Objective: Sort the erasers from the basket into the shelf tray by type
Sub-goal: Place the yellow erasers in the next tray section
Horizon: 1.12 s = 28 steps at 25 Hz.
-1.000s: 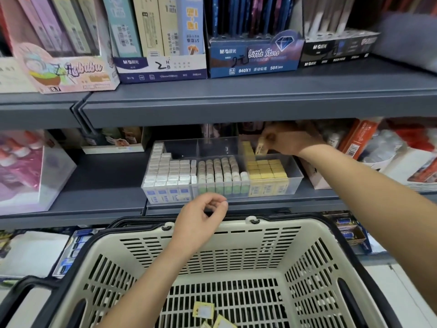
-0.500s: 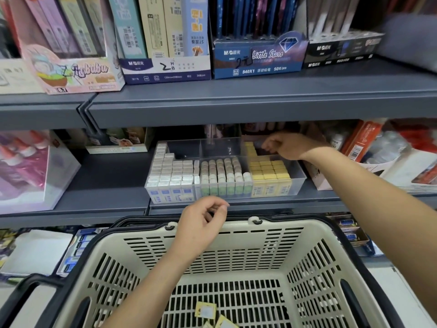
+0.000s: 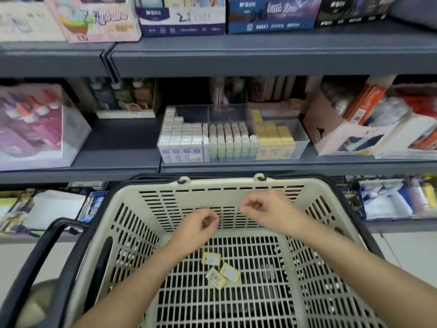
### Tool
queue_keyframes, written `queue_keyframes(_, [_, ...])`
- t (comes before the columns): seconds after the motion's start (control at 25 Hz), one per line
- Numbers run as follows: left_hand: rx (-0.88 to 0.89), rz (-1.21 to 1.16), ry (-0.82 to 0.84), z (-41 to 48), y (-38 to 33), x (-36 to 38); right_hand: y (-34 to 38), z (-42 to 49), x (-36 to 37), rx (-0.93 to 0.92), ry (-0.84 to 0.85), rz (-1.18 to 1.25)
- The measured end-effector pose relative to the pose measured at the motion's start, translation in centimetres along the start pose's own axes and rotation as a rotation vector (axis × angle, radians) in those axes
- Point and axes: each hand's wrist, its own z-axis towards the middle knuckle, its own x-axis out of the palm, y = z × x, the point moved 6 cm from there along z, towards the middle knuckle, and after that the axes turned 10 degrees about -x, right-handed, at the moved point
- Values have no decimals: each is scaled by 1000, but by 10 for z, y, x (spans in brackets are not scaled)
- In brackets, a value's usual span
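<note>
A beige slotted basket (image 3: 236, 185) with black handles fills the lower view. Three yellow erasers (image 3: 221, 271) lie on its floor near the middle. On the middle shelf stands a clear tray (image 3: 302, 140) with three columns: white-and-blue erasers (image 3: 182, 138) at left, green-banded erasers (image 3: 233, 140) in the centre, yellow erasers (image 3: 275, 138) at right. My left hand (image 3: 201, 227) hovers inside the basket above the loose erasers, fingers loosely curled and holding nothing. My right hand (image 3: 262, 209) hangs beside it, over the basket's far wall, also loosely curled and holding nothing.
Grey metal shelves (image 3: 260, 55) run across the view. Boxed pencils (image 3: 182, 17) stand on the top shelf. A clear box of glue bottles (image 3: 40, 124) sits left of the tray and a pink carton (image 3: 335, 131) right of it. More stock lies on the lowest shelf.
My right hand left the tray's yellow column, without the yellow eraser it held a second ago, and dropped into the basket. My left hand sank lower inside. The view tilted down.
</note>
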Motion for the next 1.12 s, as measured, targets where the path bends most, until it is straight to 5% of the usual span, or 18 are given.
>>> queue_keyframes(0.2, [-102,458,357,-15,52,62,-50,-18,111,157,457,-272])
queue_keyframes(0.32, [-139,505,340,-21,68,71,-69,-37,159,256,571,-274])
queue_keyframes(0.52, [-260,408,327,-21,82,68,-72,-42,173,268,495,-341])
queue_keyframes(0.8, [-256,436,355,-15,79,65,-80,-44,156,422,388,40])
queue_keyframes(1.12, [-178,654,307,-25,83,56,-53,-41,202,331,424,-301])
